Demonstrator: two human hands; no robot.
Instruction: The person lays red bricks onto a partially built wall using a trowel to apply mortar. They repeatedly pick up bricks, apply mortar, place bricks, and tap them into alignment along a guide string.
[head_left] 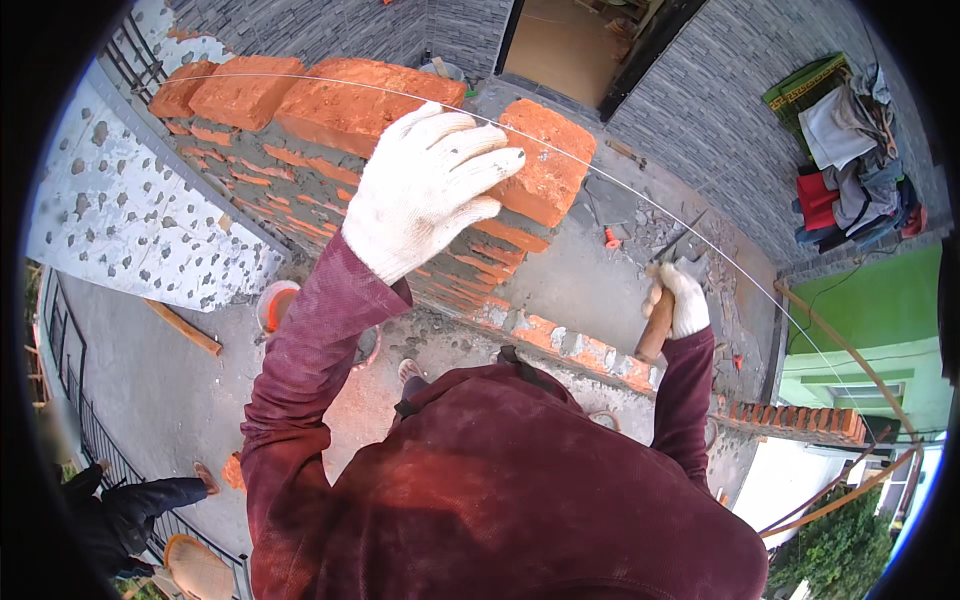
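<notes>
My left hand (pixel 425 190), in a white work glove, rests flat on the top course of a red brick wall (pixel 300 170), its fingers over the gap next to the end brick (pixel 548 160). Grey mortar shows between the courses. My right hand (pixel 682 300), also gloved, grips the wooden handle of a trowel (pixel 670 270) held low to the right of the wall, its blade pointing away. A thin taut string line (pixel 640 195) runs along the wall's top edge. My dark red sleeves and torso fill the lower middle.
A low row of bricks (pixel 590 350) runs along the slab edge below. Clothes (pixel 850 160) hang on the grey wall at right. An orange bucket (pixel 275 305) stands on the concrete. A wooden stick (pixel 185 328) lies left. Another person's dark sleeve (pixel 130 500) shows lower left.
</notes>
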